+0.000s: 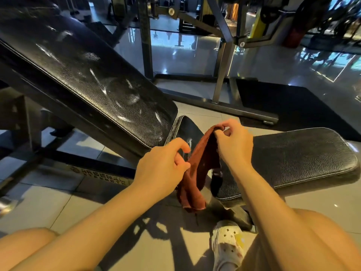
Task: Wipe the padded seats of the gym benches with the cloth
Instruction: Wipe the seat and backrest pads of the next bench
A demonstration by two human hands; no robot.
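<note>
At the far left, the tilted black leather backrest pad (93,81) of the gym bench slopes down toward the centre, its textured surface marked with pale streaks that may be moisture or glare. Below it the dark steel frame (58,153) crosses the grey tiled floor (58,202). The left hand (162,169) reaches in from the lower left, its fingers (182,164) curled together and pinching the lower part of the rust-red terry cloth (197,171), which hangs between the two hands above the gap where the backrest meets the seat. The right hand (232,143) holds the cloth's upper edge, thumb and forefinger clamped on the fabric. To the right lies the flat black padded seat (304,157), just beside that hand. Below, a white perforated clog (227,245) stands on the floor.
</note>
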